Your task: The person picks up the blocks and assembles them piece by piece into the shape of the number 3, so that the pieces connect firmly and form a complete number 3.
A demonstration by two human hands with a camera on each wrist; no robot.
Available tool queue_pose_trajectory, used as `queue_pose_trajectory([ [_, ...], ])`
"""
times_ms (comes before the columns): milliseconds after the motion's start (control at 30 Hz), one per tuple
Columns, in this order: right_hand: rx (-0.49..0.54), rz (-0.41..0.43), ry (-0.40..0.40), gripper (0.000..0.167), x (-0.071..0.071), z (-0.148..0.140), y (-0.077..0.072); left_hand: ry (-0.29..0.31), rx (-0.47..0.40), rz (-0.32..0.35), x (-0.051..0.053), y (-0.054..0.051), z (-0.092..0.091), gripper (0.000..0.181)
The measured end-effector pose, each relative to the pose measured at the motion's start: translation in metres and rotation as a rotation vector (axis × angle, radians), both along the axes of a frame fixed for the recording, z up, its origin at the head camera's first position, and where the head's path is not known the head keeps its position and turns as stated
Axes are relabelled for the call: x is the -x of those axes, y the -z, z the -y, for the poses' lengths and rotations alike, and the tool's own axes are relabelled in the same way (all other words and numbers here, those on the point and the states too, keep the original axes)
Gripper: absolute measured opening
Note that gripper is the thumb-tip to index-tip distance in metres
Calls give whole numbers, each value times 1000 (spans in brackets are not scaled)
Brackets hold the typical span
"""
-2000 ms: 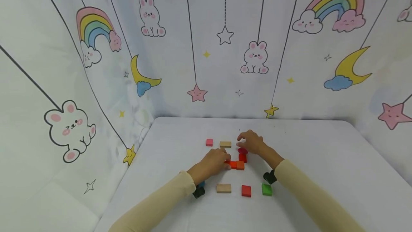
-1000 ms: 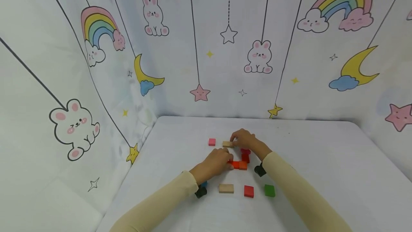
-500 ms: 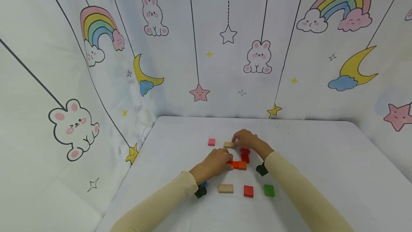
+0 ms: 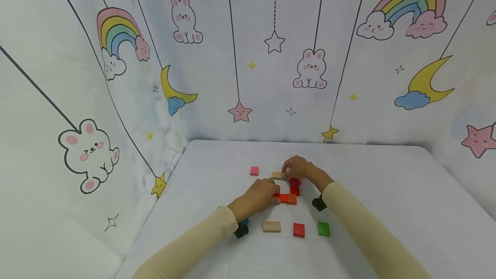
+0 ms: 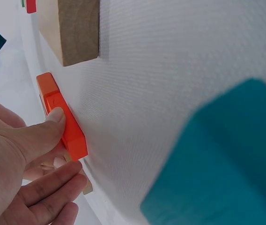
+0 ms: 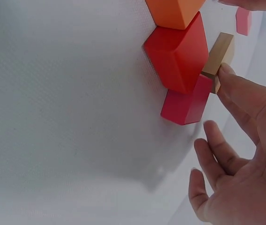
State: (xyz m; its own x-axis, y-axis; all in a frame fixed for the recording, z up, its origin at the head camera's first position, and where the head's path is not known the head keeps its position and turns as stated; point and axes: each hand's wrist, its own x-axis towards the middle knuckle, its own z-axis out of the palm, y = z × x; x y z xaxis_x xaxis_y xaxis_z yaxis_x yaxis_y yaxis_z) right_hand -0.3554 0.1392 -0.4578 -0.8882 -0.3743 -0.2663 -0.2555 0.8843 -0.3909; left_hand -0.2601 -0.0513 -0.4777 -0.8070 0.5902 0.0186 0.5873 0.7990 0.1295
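Note:
My left hand (image 4: 257, 195) pinches an orange-red block (image 5: 70, 129) with its thumb on the near side; the fingers on the far side are partly hidden. An orange block (image 4: 291, 199) touches that block's end. Beyond them stands a red block (image 6: 180, 54), with a crimson block (image 6: 187, 103) against it. My right hand (image 4: 300, 168) grips the end of a light wooden block (image 6: 221, 52) between thumb and forefinger, close to the crimson block. The other right fingers are loosely bent and hold nothing.
A pink block (image 4: 254, 171) lies at the far left. Nearer the front are a second wooden block (image 4: 271, 227), a red square block (image 4: 299, 230) and a green block (image 4: 323, 229). Dark blocks (image 4: 319, 203) and a blue block (image 5: 222, 164) sit beside the forearms.
My right hand has moved left, taken hold of the wooden block and drawn it a little to the right, toward the crimson block. The left hand stays on the orange-red block.

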Motion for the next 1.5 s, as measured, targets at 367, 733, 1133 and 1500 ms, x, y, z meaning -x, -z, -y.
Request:
queue_pose_trajectory([
  [367, -6, -1, -26, 16, -3, -3, -3, 2, -10, 1, 1, 0, 0, 23],
  [733, -5, -9, -29, 13, 3, -6, 3, -8, 16, 0, 0, -1, -1, 26],
  [1133, 1, 18, -24, 18, -3, -8, -1, 4, 20, -11, 1, 2, 0, 24],
  [1500, -7, 43, -3, 22, -4, -10, -6, 7, 11, -14, 1, 2, 0, 24],
])
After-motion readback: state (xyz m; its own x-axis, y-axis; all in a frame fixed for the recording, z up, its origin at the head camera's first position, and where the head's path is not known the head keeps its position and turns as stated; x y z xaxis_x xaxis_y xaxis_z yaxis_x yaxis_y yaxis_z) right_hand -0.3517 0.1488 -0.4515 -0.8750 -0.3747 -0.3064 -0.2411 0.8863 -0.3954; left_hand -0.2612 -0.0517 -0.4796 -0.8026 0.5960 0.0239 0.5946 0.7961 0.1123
